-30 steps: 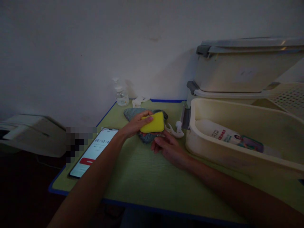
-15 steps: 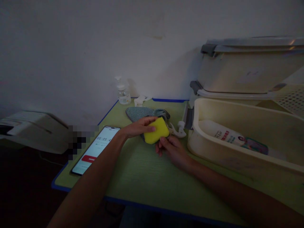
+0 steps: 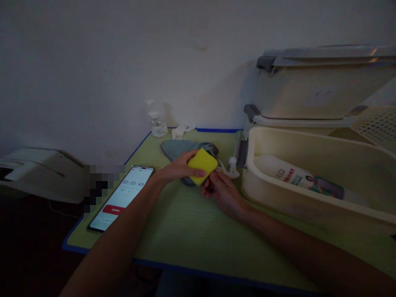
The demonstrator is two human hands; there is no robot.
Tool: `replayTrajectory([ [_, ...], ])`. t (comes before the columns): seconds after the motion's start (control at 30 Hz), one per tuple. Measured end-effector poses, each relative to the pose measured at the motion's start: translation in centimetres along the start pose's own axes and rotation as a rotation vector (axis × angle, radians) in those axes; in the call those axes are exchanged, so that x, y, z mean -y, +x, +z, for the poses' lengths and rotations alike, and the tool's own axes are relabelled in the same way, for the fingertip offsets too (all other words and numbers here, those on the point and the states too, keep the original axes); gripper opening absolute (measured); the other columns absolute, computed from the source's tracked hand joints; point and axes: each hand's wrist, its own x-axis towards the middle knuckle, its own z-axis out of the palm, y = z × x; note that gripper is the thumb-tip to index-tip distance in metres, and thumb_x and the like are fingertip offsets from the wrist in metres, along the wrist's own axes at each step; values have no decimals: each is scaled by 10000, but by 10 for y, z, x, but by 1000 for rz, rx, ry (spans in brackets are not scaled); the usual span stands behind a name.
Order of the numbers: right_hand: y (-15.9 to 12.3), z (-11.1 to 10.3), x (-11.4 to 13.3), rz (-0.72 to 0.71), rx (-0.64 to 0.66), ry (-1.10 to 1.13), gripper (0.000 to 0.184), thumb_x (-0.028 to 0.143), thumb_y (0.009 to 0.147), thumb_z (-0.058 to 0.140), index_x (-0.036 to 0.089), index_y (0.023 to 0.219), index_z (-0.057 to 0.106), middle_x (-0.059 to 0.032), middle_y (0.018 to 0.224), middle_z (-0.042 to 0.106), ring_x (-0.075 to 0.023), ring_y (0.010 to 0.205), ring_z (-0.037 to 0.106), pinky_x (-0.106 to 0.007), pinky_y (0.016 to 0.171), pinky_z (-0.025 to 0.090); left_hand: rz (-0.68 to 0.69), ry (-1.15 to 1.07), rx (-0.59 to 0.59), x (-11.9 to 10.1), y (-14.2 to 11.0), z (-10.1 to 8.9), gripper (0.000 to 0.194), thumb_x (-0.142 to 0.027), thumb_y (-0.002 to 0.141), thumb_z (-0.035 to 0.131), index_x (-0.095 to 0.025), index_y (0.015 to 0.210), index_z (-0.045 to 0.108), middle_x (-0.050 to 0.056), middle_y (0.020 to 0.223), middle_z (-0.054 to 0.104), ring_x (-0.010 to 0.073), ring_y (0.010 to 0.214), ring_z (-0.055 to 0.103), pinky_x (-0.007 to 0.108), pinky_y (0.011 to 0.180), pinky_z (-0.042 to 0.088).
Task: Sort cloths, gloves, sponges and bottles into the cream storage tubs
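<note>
A yellow sponge [image 3: 203, 164] with rounded corners is gripped in my left hand [image 3: 183, 166], the thumb lying across its face. My right hand [image 3: 220, 189] is closed at the sponge's lower right edge, thumb and forefinger pinching there; its other fingers curl underneath and are partly hidden. Behind the sponge, a grey-green knitted cloth [image 3: 176, 147] lies on the table, partly covered by my left hand. Just right of the sponge rests a white spray-trigger head [image 3: 232, 168].
A phone showing a running timer [image 3: 131, 187] lies at left on the green table [image 3: 185, 231]. A pump bottle [image 3: 158, 126] and crumpled white tissue [image 3: 182, 130] stand at the back. At right, a cream bin [image 3: 278, 210] holds a white labelled bottle [image 3: 287, 171]; lidded boxes [image 3: 303, 90] stand behind.
The sponge has tilted and turned slightly between my hands, which keep their hold. The whole view has shifted a little.
</note>
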Motion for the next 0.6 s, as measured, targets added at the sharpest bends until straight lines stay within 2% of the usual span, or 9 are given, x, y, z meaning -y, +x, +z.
replayTrajectory([
  [0.2,-1,1,-1,32,98,11,560,713,710,502,165,611,559,-18,549,574,-111,496,508,-253,501,369,77,58,-42,-6,-1,12,387,-424,589,711,-131,817,601,3,689,586,89,563,496,190,498,392],
  [0.33,-4,3,0,14,198,-98,681,800,718,358,159,606,557,-28,546,564,-106,482,485,-262,510,372,114,97,-94,-5,-2,21,478,-598,654,607,-124,716,591,1,593,529,77,490,429,192,431,312],
  [0.47,-8,5,4,-14,278,-230,667,793,732,364,161,631,550,-10,561,550,-94,497,469,-251,534,387,127,114,-166,-2,-3,29,538,-664,674,546,-128,638,554,1,570,505,79,498,423,198,440,312],
  [0.6,-9,5,7,-45,281,-282,570,692,812,381,165,644,518,-1,585,527,-94,539,472,-240,560,394,152,-14,-314,2,2,37,511,-613,625,632,-134,793,572,11,670,575,99,572,498,199,498,393],
])
